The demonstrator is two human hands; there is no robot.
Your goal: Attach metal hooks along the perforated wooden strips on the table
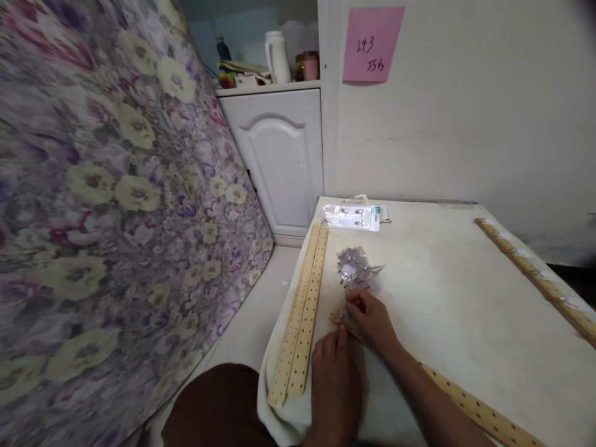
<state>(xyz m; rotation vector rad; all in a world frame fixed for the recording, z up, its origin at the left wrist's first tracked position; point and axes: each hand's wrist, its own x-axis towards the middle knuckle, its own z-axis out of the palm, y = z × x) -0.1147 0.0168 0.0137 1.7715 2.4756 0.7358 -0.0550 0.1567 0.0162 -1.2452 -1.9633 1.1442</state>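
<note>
My right hand (372, 320) rests on the near end of a perforated wooden strip (470, 406) that runs toward the lower right; its fingers are curled and pinched at the strip's end beside something small I cannot make out. My left hand (333, 372) lies just below it, fingers together, fingertips touching the same strip end. A small heap of shiny metal fittings (356, 268) sits just beyond my right hand.
Two perforated wooden strips (302, 313) lie side by side along the left edge of the white-covered table (447, 273). A clear blister pack (351, 217) lies at the far edge. Another strip with fittings (535, 273) lies at the right. A floral mattress (102, 205) leans at the left; a white cabinet (279, 155) stands behind.
</note>
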